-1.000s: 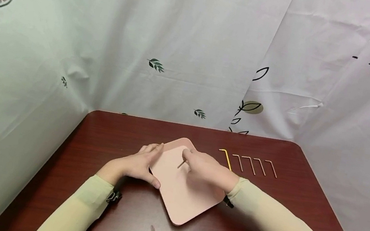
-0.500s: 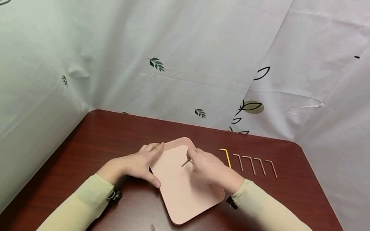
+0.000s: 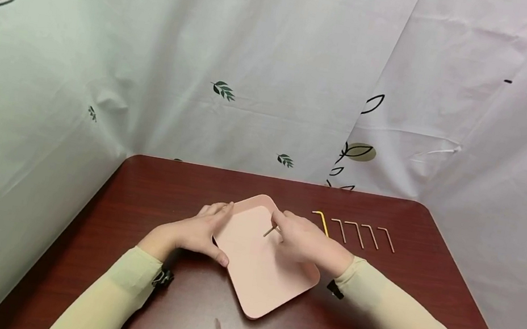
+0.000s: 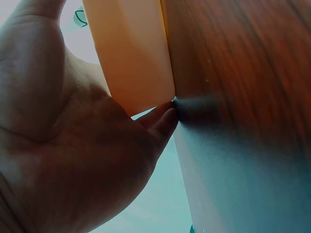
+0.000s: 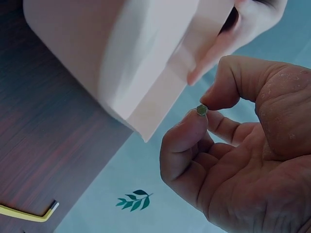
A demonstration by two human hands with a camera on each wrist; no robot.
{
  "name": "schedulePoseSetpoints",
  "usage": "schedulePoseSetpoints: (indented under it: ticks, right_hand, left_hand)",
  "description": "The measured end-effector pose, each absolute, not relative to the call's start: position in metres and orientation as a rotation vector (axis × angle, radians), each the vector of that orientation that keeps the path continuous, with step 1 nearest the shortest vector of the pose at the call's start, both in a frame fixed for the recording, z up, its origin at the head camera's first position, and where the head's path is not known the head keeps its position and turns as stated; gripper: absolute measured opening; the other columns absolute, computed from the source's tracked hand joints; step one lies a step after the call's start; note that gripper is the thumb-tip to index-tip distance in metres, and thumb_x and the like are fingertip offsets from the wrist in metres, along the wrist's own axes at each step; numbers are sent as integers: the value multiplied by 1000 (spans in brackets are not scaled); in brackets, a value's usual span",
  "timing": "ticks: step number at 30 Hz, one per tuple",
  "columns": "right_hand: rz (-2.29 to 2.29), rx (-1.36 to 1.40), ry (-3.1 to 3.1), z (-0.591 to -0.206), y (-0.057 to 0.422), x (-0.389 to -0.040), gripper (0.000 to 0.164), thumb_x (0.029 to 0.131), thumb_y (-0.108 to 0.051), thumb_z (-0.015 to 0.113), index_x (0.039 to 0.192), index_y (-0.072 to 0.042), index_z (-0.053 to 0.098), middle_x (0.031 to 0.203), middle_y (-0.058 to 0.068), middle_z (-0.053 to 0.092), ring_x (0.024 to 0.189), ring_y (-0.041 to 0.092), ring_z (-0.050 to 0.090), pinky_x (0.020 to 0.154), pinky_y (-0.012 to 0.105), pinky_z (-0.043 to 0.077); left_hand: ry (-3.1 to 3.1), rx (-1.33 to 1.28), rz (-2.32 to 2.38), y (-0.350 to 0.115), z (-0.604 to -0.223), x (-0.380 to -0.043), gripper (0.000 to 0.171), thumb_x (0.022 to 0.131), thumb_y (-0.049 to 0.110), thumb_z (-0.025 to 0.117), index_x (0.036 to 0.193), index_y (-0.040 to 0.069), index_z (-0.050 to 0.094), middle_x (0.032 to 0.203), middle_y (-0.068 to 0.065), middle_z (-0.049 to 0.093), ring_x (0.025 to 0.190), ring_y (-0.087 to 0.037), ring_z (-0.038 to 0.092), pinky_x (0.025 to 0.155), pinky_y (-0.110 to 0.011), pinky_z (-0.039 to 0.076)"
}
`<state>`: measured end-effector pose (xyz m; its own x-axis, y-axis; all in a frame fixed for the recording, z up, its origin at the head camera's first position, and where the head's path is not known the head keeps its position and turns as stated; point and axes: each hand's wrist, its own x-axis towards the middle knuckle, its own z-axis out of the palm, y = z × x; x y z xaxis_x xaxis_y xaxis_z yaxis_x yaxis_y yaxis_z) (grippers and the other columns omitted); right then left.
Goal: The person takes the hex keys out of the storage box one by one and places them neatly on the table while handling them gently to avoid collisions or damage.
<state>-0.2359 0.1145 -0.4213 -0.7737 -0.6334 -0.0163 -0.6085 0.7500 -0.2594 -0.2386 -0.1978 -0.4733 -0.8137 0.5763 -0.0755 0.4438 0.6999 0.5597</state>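
A pink tray [image 3: 245, 277] sits askew on the table. My left hand [image 3: 193, 233] holds its left corner, fingers along the far-left side and thumb on the near-left side. The left wrist view shows the tray's outer wall [image 4: 133, 53] against this hand. Over the tray, my right hand [image 3: 305, 240] pinches a thin hex key [image 3: 270, 232] between thumb and index finger, one end sloping down toward the tray floor. In the right wrist view the key's six-sided end [image 5: 201, 110] peeks out between the fingertips; the rest is hidden by the hand.
Right of the tray, a yellow hex key [image 3: 322, 223] and several metal-coloured hex keys [image 3: 356, 232] lie in a row on the dark red-brown table [image 3: 177, 185]. A white printed cloth [image 3: 279, 63] hangs behind the table's far edge.
My right hand has moved slightly right and away from me, carrying the hex key across the tray. My left hand and the tray have stayed put.
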Motion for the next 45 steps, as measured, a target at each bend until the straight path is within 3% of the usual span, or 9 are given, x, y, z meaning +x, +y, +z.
schedulePoseSetpoints:
  ticks: [14,28,45]
  right_hand:
    - [-355,-1056,2897,-420,124,-235,25,89,0,73,109,-9,62,95,4,60,78,22,58,70,40,51]
    - [-363,-1017,2926,-423,136,-236,21,96,-9,79,111,-9,64,95,4,61,78,21,58,71,40,53]
    - [-392,-948,2914,-423,151,-240,27,85,0,76,103,-11,59,87,0,52,75,17,51,65,36,46]
  left_hand:
    - [2665,795,785,-198,-475,-239,156,71,69,99,178,3,8,179,-20,22,163,-41,21,126,-61,34]
    - [2669,806,758,-196,-474,-240,157,71,71,98,178,3,6,180,-20,20,163,-42,20,127,-59,33]
    - [2672,798,767,-197,-475,-240,156,70,71,98,178,3,8,180,-20,20,164,-42,20,127,-60,32]
